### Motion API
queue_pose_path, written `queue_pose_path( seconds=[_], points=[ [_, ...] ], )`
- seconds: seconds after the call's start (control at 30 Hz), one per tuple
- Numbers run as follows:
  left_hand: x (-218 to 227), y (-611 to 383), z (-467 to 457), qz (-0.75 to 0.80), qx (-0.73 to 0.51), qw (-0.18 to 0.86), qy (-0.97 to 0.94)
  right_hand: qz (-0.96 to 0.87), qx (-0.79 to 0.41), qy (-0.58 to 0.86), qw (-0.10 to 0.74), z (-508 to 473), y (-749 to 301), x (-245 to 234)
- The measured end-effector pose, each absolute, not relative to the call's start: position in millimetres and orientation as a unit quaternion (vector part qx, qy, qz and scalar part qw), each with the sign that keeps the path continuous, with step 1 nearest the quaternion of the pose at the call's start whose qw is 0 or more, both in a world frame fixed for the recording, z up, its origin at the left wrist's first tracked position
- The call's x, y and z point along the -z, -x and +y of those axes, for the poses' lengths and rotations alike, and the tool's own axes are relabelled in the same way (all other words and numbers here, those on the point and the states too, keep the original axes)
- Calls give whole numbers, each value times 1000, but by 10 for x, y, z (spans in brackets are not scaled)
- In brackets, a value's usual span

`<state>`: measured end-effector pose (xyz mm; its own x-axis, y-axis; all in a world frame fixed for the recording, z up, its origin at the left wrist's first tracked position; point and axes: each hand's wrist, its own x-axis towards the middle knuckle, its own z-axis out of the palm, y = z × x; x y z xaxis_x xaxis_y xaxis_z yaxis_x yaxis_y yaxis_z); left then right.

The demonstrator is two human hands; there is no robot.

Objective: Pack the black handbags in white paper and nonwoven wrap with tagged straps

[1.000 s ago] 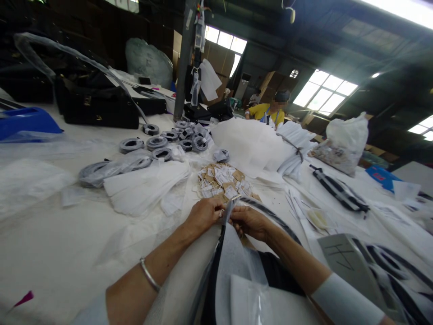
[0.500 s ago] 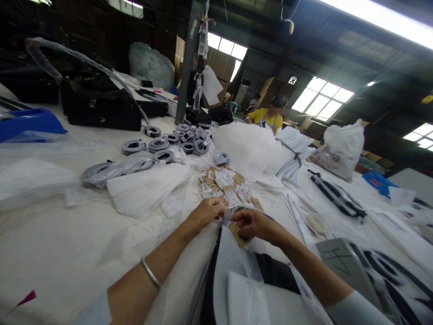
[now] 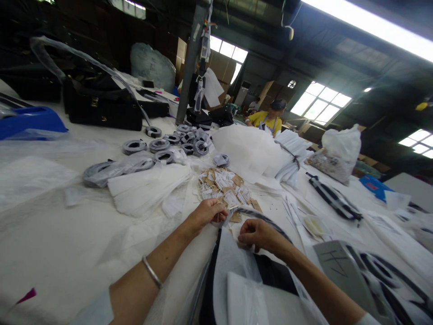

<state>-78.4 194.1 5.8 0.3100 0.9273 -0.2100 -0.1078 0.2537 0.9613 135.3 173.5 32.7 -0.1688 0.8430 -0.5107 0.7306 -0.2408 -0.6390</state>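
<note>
My left hand (image 3: 206,212) is closed in a pinch at the top end of a dark strap (image 3: 216,253) that runs down toward me, half wrapped in white fabric (image 3: 230,262). My right hand (image 3: 259,234) is closed a little lower and to the right, fingers pinched on a small brown paper tag (image 3: 236,218) or its string; I cannot tell which. Just beyond both hands lies a pile of brown and white paper tags (image 3: 225,187). A silver bangle (image 3: 151,272) sits on my left wrist.
Coiled grey straps (image 3: 158,145) lie farther back, with white fabric bundles (image 3: 149,187), black bags (image 3: 101,108), a blue item (image 3: 30,121) at left, and a steel post (image 3: 187,67). A person in yellow (image 3: 267,118) works at the far side. A grey card (image 3: 341,266) lies at right.
My right hand has drawn down and right, away from the left hand, which stays at the strap's end. The camera has tilted slightly.
</note>
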Motion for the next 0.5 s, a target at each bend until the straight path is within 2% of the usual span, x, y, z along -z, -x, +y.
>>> queue_pose_path(
  seconds=[0.07,0.2,0.27,0.4,0.5],
  points=[
    [-24,770,1948,450,-384,646,-482,-632,-425,647,31,1722,-1295,-329],
    [36,749,1952,470,-378,610,-514,-732,-230,642,5,1680,-1086,-338],
    [49,746,1956,473,-376,601,-523,-749,-169,640,-22,1672,-993,-359],
    [44,751,1977,464,-372,615,-518,-756,-168,631,-45,1686,-934,-386],
    [38,754,1987,452,-375,632,-506,-735,-223,640,5,1702,-974,-341]
  ],
)
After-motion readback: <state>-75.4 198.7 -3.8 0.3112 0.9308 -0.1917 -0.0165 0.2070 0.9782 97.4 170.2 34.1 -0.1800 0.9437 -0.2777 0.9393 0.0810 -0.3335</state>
